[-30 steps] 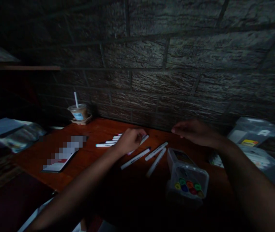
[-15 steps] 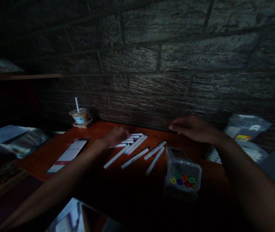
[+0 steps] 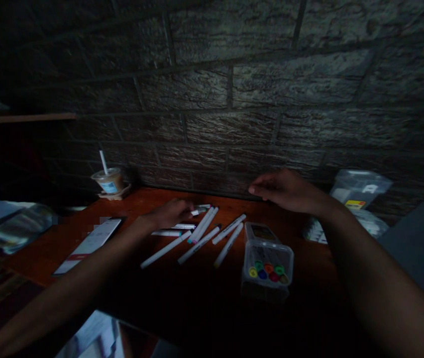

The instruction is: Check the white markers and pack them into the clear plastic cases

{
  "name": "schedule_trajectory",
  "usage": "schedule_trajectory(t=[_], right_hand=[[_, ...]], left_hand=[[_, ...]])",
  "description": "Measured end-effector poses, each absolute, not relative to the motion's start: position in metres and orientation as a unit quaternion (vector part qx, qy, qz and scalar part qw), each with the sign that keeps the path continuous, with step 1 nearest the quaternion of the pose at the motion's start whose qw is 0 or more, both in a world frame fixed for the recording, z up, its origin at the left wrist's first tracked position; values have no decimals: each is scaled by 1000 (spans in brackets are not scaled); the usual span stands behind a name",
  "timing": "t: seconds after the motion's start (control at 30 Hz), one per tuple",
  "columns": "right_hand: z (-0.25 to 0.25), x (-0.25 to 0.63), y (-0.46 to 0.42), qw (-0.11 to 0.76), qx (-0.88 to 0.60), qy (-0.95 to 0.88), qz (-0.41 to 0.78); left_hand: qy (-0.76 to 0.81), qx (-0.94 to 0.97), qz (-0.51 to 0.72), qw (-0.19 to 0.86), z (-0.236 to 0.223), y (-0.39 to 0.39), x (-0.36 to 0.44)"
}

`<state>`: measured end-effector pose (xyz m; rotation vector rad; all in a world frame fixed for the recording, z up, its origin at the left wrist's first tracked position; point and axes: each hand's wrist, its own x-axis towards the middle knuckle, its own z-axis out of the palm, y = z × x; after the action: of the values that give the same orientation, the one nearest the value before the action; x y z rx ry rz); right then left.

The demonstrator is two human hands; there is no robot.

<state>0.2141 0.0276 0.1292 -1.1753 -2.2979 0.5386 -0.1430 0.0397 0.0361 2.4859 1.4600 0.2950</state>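
Several white marker pens [image 3: 201, 233] lie scattered on a reddish wooden table [image 3: 141, 199]. My left hand [image 3: 169, 214] rests on the far end of the pile with its fingers curled over some pens. My right hand [image 3: 284, 190] hovers above the table near the brick wall, palm down, fingers loosely bent and holding nothing. A clear plastic marker box [image 3: 266, 262] lies on its side below it, with coloured marker caps showing at its open end.
An iced drink cup with a straw [image 3: 109, 180] stands at the table's back left corner. A phone-like flat device [image 3: 88, 244] lies at the left. Clear plastic bags [image 3: 354, 191] sit at the right and papers [image 3: 6, 221] at the far left. The scene is dim.
My left hand has shifted left along the pile and one pen now lies apart, lower left. My right hand has stayed hovering near the wall. The view has drifted.
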Motion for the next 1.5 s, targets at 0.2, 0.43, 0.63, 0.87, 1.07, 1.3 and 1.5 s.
schedule_trajectory(t=[0.2,0.43,0.63,0.87,1.07,1.3,1.5], right_hand=[[125,208,27,305,-416,-826,227],[114,205,16,278,-384,-797,375],[106,222,-13,369,-379,-744,408],[85,242,-53,488,-399,-697,343],[68,241,-63,514,-411,-694,292],[64,235,-61,518,-412,-677,323],[63,236,-64,532,-432,-676,270]], left_hand=[[371,879,280,106,74,15,-82],[288,846,425,143,65,10,-27],[304,816,447,206,58,-2,-23],[296,749,477,353,42,-29,-11],[311,733,512,321,34,-39,-10],[296,745,549,236,31,-40,-10],[313,718,554,283,30,-39,-11]])
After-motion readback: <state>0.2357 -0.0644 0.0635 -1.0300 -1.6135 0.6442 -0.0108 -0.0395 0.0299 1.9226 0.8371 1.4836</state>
